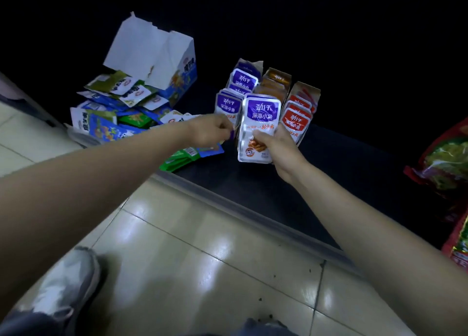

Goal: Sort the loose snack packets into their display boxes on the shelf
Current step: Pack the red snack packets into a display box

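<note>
The right hand (276,143) gripped a stack of purple packets (260,117) by its lower end, above the dark shelf (329,163). Just left of it, the left hand (210,130) was curled; whether it pinched anything, I couldn't tell. Just beyond both stood the purple display box (257,67). Best to square the stack, then slide it upright behind the matching row.

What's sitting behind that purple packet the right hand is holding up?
Three display boxes stand behind the purple packet in the right hand: purple packets, orange packets, red packets. The orange row's front is covered.
</note>
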`<control>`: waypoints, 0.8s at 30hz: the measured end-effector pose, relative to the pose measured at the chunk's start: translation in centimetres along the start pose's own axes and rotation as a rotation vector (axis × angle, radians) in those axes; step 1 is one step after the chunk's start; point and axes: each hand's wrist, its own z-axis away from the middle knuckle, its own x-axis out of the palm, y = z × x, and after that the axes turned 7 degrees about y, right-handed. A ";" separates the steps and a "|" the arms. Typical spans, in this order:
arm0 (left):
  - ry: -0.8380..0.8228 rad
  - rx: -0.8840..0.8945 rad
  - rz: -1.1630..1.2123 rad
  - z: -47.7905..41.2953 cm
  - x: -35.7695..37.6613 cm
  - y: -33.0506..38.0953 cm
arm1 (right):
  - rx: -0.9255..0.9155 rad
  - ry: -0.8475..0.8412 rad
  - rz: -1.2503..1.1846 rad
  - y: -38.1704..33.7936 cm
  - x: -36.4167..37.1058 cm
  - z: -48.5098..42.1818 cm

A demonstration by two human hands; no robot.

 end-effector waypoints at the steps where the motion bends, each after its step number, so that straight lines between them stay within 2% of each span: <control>1: 0.017 0.030 -0.098 -0.8 -0.5 -0.6 | -0.004 0.017 0.007 -0.2 0.2 -0.2; 4: 0.064 0.134 -0.409 -3.2 -1.6 -2.3 | -0.010 0.100 0.032 -0.8 0.9 -0.8; 6: 0.051 0.180 -0.459 -4.7 -2.1 -3.5 | 0.004 0.155 0.057 -0.8 1.6 -1.2; 11: 0.025 0.298 -0.383 -8.1 -2.9 -6.8 | 0.036 0.298 0.054 -1.1 3.9 -2.2; 18: 0.120 0.521 -0.179 -11.1 -3.0 -9.1 | -0.063 0.525 0.156 -2.4 8.4 -5.0; 24: 0.208 0.498 0.054 -12.0 -1.6 -10.1 | -0.139 0.638 0.303 -2.1 10.6 -7.1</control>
